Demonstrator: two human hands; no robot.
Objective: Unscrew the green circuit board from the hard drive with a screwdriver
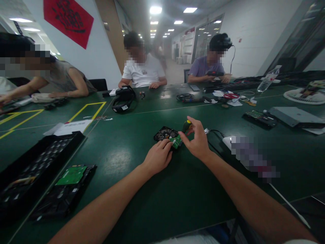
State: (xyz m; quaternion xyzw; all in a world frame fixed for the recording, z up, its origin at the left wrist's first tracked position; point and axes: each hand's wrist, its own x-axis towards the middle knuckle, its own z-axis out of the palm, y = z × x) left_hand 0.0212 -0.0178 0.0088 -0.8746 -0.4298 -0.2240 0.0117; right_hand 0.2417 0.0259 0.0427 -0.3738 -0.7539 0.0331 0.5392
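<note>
Near the middle of the green table lies a dark rectangular device with a green circuit board at its near right corner. My left hand rests at the board's left edge, its fingers close together on the board. My right hand is just right of the board, its fingers curled round a screwdriver with a yellow and dark handle. The screwdriver's tip cannot be made out.
A black tray and a drive with a green board are at left. A white power strip with a cable is at right. Beyond are a black headset, a metal box, a bottle and several people.
</note>
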